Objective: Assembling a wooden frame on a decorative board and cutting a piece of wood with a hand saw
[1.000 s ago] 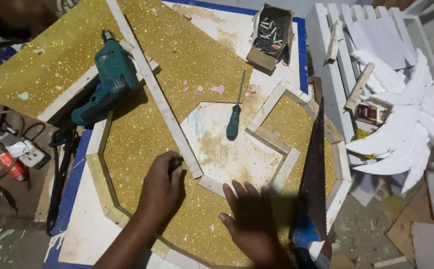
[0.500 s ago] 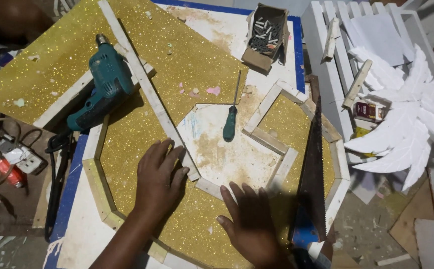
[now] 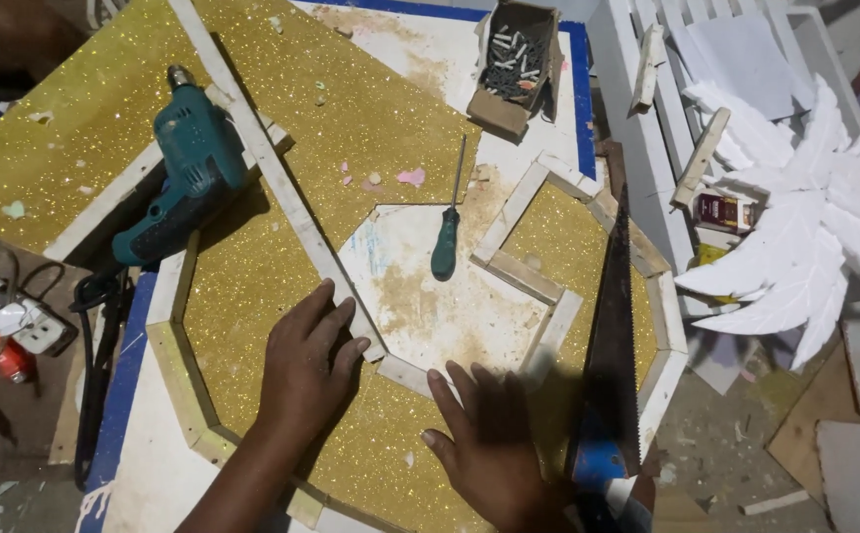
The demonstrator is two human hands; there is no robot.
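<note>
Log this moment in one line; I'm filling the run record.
left hand: flat on wooden strip | right hand: flat on gold glitter panel | handsaw: beside right hand

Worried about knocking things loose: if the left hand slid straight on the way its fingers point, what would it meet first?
The left hand points up and right; its fingertips already touch the long wooden strip. Past that lies the sawdust-covered white panel.

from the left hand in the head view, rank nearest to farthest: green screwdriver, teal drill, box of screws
Measured from the left hand:
1. Green screwdriver, up and to its right on the white panel.
2. Teal drill, up and to its left on the gold glitter board.
3. Box of screws, far up at the top right.
</note>
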